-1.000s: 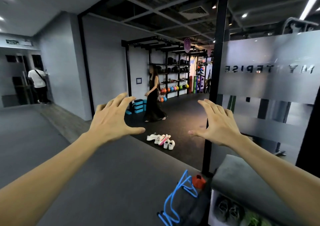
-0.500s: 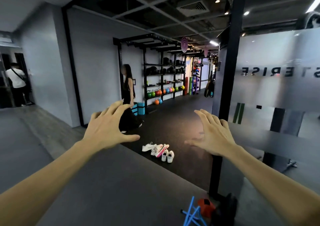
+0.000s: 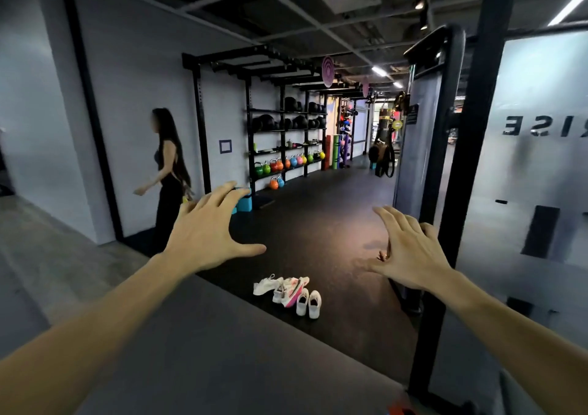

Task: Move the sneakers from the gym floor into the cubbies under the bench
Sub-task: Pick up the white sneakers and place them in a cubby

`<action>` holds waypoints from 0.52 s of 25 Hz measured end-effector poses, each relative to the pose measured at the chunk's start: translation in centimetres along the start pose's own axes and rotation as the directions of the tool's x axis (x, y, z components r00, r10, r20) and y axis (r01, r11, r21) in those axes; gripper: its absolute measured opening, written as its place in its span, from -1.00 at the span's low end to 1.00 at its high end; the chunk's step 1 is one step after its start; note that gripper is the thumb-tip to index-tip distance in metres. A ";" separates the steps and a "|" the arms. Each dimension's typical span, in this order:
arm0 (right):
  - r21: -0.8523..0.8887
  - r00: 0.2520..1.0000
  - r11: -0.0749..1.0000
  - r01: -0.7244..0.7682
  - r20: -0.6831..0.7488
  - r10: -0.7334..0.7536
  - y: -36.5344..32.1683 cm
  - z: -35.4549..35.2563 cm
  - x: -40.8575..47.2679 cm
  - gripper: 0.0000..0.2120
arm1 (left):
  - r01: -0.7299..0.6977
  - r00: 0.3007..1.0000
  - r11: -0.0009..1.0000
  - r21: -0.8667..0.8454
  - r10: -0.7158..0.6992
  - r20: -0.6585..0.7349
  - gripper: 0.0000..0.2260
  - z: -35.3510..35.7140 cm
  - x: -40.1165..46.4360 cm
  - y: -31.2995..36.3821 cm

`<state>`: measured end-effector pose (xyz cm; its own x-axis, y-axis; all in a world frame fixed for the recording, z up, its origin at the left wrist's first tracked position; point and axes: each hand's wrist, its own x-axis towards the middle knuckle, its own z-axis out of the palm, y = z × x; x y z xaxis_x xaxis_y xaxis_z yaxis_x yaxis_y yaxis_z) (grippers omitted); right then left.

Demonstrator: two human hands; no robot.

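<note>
- A person is reaching both arms forward across a gym entrance, with the left hand (image 3: 206,236) and the right hand (image 3: 410,255) raised in the air, fingers (image 3: 222,196) spread wide and holding nothing.
- The sneakers (image 3: 289,293) are lying in a loose cluster on the dark gym floor (image 3: 318,230), just past the edge of the grey carpet (image 3: 222,351): a pale one on its side, a white-and-pink one tipped against it, and two white ones sitting upright side by side nearest the camera.
- Both hands are hanging well apart from the shoes, one to each side of the cluster and higher in the view; neither is touching a shoe.
- Neither the bench nor its cubbies are showing in this view, so it is not possible to tell whether any shoe is already stowed there.
- Judging by the untouched pile, the task is looking to be at its very start: the walk to the shoes, the pick-up and the carry to the cubbies are all remaining.
- Another person in dark clothing (image 3: 168,179) is standing by the white wall, beside racks of coloured kettlebells (image 3: 280,163), clear of the shoes.
</note>
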<state>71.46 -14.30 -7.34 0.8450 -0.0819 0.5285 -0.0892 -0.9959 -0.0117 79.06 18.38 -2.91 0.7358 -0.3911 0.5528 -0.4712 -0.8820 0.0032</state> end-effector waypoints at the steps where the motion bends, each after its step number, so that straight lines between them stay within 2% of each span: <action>1: -0.008 1.000 1.000 -0.009 0.003 0.009 0.0 1.5 1.9 0.06 | -0.011 1.000 1.000 -0.002 0.011 0.002 -0.05 1.5 1.9 -1.0; 13: 0.004 0.999 0.999 -0.045 -0.008 0.045 4.6 20.6 31.0 0.06 | -0.051 0.998 0.999 -0.008 0.051 0.040 -0.05 22.0 29.6 -10.9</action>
<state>108.11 -22.23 -8.44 0.8361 -0.1261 0.5339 -0.1250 -0.9914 -0.0383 116.64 10.63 -4.88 0.7298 -0.4456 0.5185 -0.5115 -0.8591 -0.0184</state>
